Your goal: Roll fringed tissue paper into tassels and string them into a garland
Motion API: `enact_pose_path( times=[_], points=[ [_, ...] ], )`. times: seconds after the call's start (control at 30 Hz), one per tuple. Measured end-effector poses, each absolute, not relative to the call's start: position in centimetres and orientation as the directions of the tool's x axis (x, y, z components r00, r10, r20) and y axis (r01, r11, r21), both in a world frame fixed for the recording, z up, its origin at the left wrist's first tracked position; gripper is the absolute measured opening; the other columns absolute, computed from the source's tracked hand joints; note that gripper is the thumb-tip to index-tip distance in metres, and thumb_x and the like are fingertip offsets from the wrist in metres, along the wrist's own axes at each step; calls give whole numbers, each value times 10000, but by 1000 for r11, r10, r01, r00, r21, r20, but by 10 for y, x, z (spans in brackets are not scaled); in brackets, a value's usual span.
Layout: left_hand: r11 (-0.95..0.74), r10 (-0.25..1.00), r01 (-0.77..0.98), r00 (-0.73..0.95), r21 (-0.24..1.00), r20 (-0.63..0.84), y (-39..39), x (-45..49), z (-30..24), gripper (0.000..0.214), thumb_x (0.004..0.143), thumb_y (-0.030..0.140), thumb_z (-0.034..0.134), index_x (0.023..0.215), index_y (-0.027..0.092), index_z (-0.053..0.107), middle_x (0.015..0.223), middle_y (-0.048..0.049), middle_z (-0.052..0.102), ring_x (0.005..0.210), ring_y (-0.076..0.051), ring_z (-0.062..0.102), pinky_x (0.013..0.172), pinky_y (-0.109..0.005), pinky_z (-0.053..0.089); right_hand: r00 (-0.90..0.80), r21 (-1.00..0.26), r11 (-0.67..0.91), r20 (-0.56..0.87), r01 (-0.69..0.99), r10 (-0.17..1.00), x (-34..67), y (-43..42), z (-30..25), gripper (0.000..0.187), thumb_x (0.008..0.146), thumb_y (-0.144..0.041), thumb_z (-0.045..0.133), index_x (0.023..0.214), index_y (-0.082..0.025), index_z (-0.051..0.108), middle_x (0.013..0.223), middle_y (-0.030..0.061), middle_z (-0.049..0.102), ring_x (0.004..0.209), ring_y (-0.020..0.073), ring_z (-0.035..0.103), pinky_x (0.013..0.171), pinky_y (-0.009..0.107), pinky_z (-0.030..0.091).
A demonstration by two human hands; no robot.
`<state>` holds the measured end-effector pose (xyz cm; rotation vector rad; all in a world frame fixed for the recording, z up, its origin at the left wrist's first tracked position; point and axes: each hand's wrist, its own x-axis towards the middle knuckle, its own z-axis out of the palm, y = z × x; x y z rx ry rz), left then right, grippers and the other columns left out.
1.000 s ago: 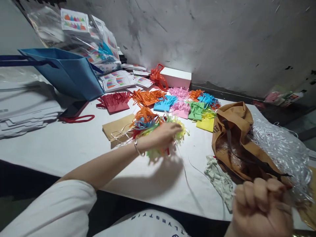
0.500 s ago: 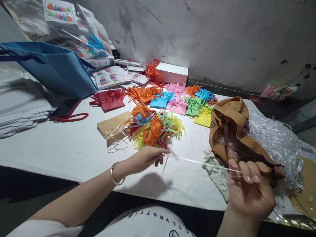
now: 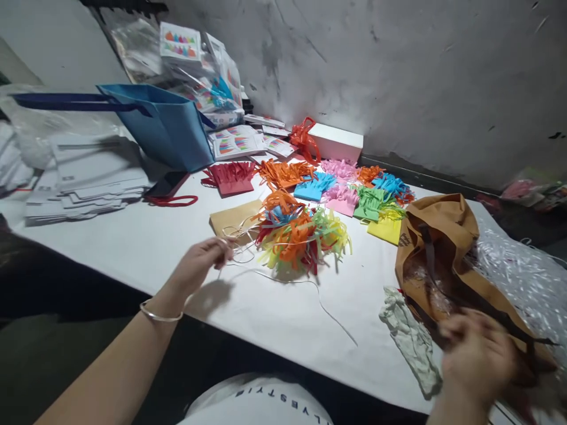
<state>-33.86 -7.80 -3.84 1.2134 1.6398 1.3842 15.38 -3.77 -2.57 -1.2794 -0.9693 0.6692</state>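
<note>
My left hand [image 3: 201, 262] is closed in a pinch on a thin white ribbon [image 3: 283, 280], beside its loops on a tan paper envelope [image 3: 237, 218]. One free end of the ribbon trails right across the white table. Just right of that hand lies a bunch of multicoloured tissue-paper tassels [image 3: 295, 236], mostly orange, yellow and green. My right hand [image 3: 481, 351], smeared by motion, is over the near edge of the brown bag [image 3: 443, 230]; its fingers cannot be made out. A crumpled pale green cloth [image 3: 410, 339] lies left of it.
Folded fringed paper bundles in several colours, one a red bundle [image 3: 231, 178], line the back. A blue bag [image 3: 163, 127], white paper stacks [image 3: 95, 171] and a dark phone [image 3: 167, 184] with a red strap sit left. Shiny clear strips [image 3: 516, 271] are heaped right.
The ribbon stretched between both hands now lies slack on the table. My left hand has moved left, the right one down and right to the brown bag. The view has turned left.
</note>
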Motion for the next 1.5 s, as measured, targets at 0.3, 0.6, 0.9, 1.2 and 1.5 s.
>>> enact_pose_path(
  times=[0.3, 0.6, 0.9, 1.2, 1.5],
  points=[
    [-161, 984, 787, 80, 596, 160, -70, -291, -32, 416, 961, 310, 447, 1344, 174, 535, 1401, -148, 539, 952, -183, 645, 777, -303, 549, 21, -772, 140, 194, 620, 981, 54, -2, -76, 268, 773, -458, 624, 826, -203, 690, 961, 139, 684, 989, 305, 552, 916, 467, 375],
    [-203, 978, 885, 159, 420, 138, -64, -245, -63, 202, 953, 157, 453, 864, 178, 633, 791, -51, 712, 723, -196, 682, 644, -269, 500, -301, -950, 9, -90, 312, 949, -8, 2, -54, 504, 824, -664, 592, 886, -175, 696, 878, 112, 713, 817, 245, 642, 750, 378, 481],
    [-780, 573, 447, 792, 437, 212, -106, -168, -71, 117, 920, 280, 647, 1029, 244, 666, 718, 23, 714, 585, -144, 643, 478, -265, 410, -527, -941, -335, -256, -57, 810, -37, 17, -25, 573, 737, -627, 737, 1084, -182, 641, 736, -20, 602, 511, 80, 488, 541, 259, 471],
    [-834, 367, 234, 911, 500, 185, -104, -136, -94, 199, 813, 186, 708, 699, 238, 553, 731, 31, 723, 637, -162, 667, 432, -300, 396, -501, -943, -331, -300, 28, 812, -56, 3, -41, 541, 629, -599, 819, 915, -180, 631, 688, -11, 600, 558, 110, 505, 501, 232, 401],
    [-696, 473, 282, 872, 661, 126, -98, -202, 4, 345, 944, 359, 595, 1264, 237, 631, 1137, -99, 743, 766, -214, 744, 553, -290, 526, -594, -970, -119, -225, 213, 773, 7, -33, -12, 346, 892, -523, 619, 907, -184, 684, 575, -60, 448, 520, 81, 366, 482, 206, 258]
  ],
)
